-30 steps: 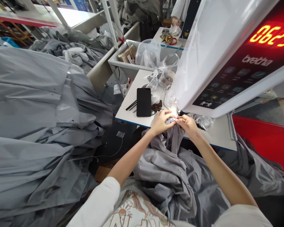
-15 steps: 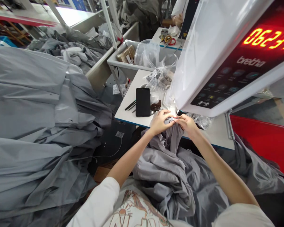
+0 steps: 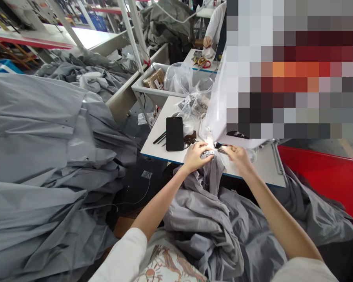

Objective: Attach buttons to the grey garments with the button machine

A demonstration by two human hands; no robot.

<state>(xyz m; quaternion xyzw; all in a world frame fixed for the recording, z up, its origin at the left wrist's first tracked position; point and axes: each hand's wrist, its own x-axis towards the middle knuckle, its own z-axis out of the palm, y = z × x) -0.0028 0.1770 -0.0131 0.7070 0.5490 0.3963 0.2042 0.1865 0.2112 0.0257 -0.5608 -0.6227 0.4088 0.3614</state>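
My left hand (image 3: pixel 195 157) pinches a fold of grey fabric (image 3: pixel 207 172) at the table's front edge, with a small shiny metal piece (image 3: pixel 207 154) showing at its fingertips. More of the same cloth lies bunched over my lap. My right hand (image 3: pixel 237 157) sits just to the right, its fingers curled toward a small dark piece (image 3: pixel 220 147) under the sewing machine head (image 3: pixel 220 105). Whether that piece is in its grip is unclear. The machine's plastic cover hides the needle area, and the control panel is blurred out.
A black phone (image 3: pixel 174 134), thin black sticks (image 3: pixel 159 138) and a small brown piece lie on the white table (image 3: pixel 161 147). Plastic bags sit behind them. Beyond stands a white bin (image 3: pixel 153 89). Grey cloth heaps (image 3: pixel 41 156) fill the left, a red surface (image 3: pixel 320 176) the right. A co-worker's hand (image 3: pixel 207 41) is far back.
My right hand has drawn slightly away from my left, opening a gap between them. The view has shifted a little, and the fabric stays gathered in my left hand.
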